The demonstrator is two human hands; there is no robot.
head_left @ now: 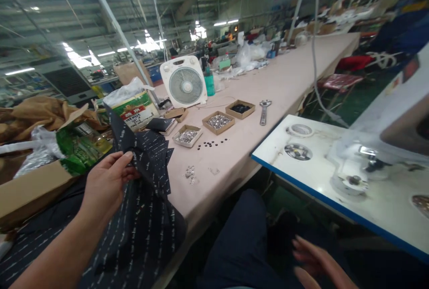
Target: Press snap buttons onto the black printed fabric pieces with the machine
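Note:
My left hand (106, 182) pinches the upper edge of a dark fabric piece (150, 231) with rows of small white lettering. The cloth hangs in folds over the left end of the table and spreads toward the lower left. More of the same printed cloth lies flat just beyond my fingers. At the bottom right, my right hand (317, 260) is in the air above the dark floor, its thumb and fingers apart with nothing between them. Closest to the cloth on the tabletop is a small cluster of silvery metal snap parts (190, 173).
Cardboard trays hold metal parts (219, 121) and black parts (240, 108). Loose black pieces (211, 144), an adjustable wrench (264, 112) and a white fan (185, 82) are on the table (231, 164). A white machine (378, 146) stands at right, a cardboard box (36, 195) at left.

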